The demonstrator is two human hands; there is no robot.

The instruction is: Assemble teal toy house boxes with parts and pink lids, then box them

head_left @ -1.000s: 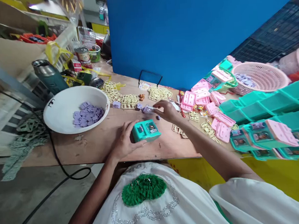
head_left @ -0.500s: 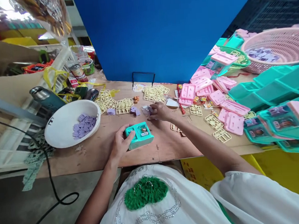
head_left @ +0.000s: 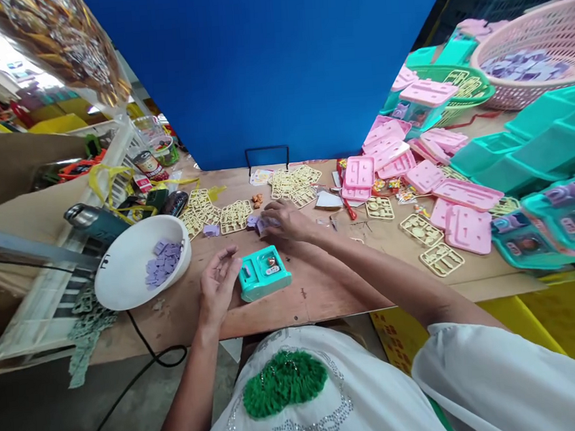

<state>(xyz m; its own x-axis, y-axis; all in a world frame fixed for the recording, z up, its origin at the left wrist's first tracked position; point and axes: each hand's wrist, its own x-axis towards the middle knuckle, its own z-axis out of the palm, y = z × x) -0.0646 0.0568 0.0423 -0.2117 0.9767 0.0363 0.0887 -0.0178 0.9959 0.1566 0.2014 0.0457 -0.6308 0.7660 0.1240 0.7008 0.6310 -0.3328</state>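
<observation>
A turquoise plastic case (head_left: 265, 284) with small parts in its recesses lies on the table in front of me. Just left of it is my left hand (head_left: 217, 283), open, palm partly turned up and holding nothing. My right hand (head_left: 285, 222) reaches beyond the case, its fingers closed over a clear plastic piece (head_left: 267, 226); the fingers hide part of it. Right by those fingertips lies a purple plastic piece (head_left: 252, 222). Another purple piece (head_left: 211, 230) rests farther left.
A white bowl (head_left: 107, 280) of purple pieces stands at left. Cream part frames (head_left: 236, 217) are spread across the table. Pink panels (head_left: 468, 229) and turquoise cases (head_left: 491, 168) pile up at right, near a pink basket (head_left: 510, 98). A blue board (head_left: 277, 72) closes off the back.
My left hand has let go of the turquoise case and moved slightly left, fingers opening. My right hand has moved left with the clear piece toward the purple piece. The view has shifted.
</observation>
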